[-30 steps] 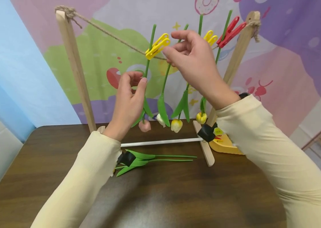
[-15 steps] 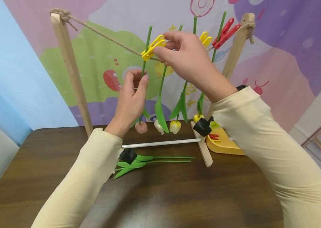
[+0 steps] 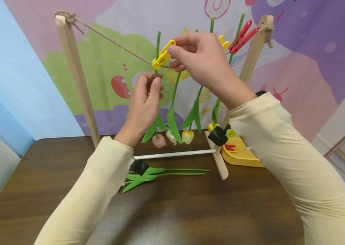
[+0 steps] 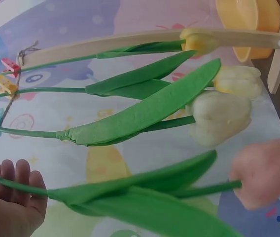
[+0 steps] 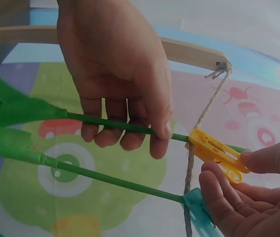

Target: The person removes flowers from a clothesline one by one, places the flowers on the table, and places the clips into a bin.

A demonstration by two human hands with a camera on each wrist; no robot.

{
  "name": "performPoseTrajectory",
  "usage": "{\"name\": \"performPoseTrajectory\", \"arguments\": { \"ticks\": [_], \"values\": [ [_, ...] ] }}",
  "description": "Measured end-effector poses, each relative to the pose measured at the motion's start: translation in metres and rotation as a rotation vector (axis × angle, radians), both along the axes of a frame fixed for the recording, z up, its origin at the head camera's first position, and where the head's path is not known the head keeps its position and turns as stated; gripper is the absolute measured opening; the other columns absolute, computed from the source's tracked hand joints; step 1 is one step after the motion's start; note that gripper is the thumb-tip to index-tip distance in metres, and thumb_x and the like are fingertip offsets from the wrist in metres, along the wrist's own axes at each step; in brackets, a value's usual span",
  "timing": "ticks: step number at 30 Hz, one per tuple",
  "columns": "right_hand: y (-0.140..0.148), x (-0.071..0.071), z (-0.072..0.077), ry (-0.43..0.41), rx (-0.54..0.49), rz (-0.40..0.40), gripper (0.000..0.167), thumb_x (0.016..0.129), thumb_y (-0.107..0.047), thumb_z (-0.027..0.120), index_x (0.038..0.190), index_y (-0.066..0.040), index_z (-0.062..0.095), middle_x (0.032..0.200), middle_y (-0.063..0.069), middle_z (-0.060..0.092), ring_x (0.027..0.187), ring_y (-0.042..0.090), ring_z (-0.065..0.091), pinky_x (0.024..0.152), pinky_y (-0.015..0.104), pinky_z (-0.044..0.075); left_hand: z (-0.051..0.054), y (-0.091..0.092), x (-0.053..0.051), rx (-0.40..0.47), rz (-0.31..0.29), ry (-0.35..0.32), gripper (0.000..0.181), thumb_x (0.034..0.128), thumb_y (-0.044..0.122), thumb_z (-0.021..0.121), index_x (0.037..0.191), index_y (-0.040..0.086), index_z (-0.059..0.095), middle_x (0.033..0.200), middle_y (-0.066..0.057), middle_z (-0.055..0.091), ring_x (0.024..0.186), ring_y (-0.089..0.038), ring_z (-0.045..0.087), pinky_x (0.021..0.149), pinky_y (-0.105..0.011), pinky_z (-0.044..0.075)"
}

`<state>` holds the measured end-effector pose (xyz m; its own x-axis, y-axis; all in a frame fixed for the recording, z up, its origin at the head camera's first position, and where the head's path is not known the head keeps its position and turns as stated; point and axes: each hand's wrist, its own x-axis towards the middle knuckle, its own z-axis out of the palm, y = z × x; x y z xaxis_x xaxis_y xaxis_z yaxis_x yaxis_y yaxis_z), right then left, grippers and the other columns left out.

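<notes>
A pink tulip (image 3: 159, 140) hangs head down from the twine (image 3: 114, 42), its stem in a yellow clothespin (image 3: 162, 56). My right hand (image 3: 209, 64) pinches that clothespin's handles between thumb and fingers. Just below, my left hand (image 3: 143, 105) holds the stem, thumb on one side and fingers on the other, as the right wrist view shows. Beside it hang a white tulip (image 4: 221, 116) in a teal clothespin (image 5: 199, 215), a pale yellow tulip (image 3: 187, 136) in another yellow clothespin (image 4: 6, 85), and a yellow tulip (image 4: 198, 40) in a red clothespin (image 3: 243, 38).
Wooden posts (image 3: 76, 75) hold the twine, with a white rod (image 3: 175, 154) low between them. Green-leaved stems (image 3: 178, 172) lie on the brown table (image 3: 209, 211). A yellow tray (image 3: 243, 158) with red clothespins stands at the right, partly behind my sleeve.
My right hand has closed in on the yellow clothespin, and its handles are now squeezed nearer together. The pink tulip's head has swung right, and my left hand has shifted slightly right with the stem.
</notes>
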<state>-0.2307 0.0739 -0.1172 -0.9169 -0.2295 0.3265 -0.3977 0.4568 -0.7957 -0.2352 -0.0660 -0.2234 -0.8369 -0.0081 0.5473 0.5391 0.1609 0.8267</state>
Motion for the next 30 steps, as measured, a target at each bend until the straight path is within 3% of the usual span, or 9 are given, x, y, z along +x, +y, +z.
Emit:
{"name": "performPoseTrajectory", "arguments": {
  "ticks": [9,23,30],
  "values": [
    [0.004,0.0,-0.001,-0.002,-0.007,-0.005,0.037,0.093,-0.025,0.058,0.125,-0.006,0.058,0.116,0.007,0.066,0.089,0.015,0.069,0.081,0.024,0.053,0.004,0.003,0.003,0.039,-0.022,-0.04,0.028,0.102,0.019,0.033,0.116,-0.001,0.047,0.087,-0.004,0.046,0.07,-0.015,0.045,0.067,-0.024,0.042],
    [0.007,0.003,0.0,0.032,-0.03,0.025,0.034,0.092,-0.025,0.058,0.119,-0.005,0.061,0.112,0.008,0.068,0.082,0.012,0.068,0.079,0.024,0.053,0.013,0.008,0.005,0.041,-0.007,0.03,0.028,0.1025,0.018,0.032,0.111,-0.003,0.049,0.076,0.0,0.038,0.061,-0.013,0.033,0.058,-0.024,0.029],
    [0.007,0.004,0.0,0.048,-0.042,0.047,0.029,0.091,-0.023,0.06,0.113,-0.004,0.063,0.106,0.01,0.069,0.081,0.013,0.068,0.079,0.024,0.053,0.014,0.006,0.007,0.01,0.02,0.027,0.028,0.1026,0.019,0.031,0.109,-0.002,0.049,0.073,-0.001,0.034,0.06,-0.014,0.029,0.057,-0.024,0.027]
  ]
}}
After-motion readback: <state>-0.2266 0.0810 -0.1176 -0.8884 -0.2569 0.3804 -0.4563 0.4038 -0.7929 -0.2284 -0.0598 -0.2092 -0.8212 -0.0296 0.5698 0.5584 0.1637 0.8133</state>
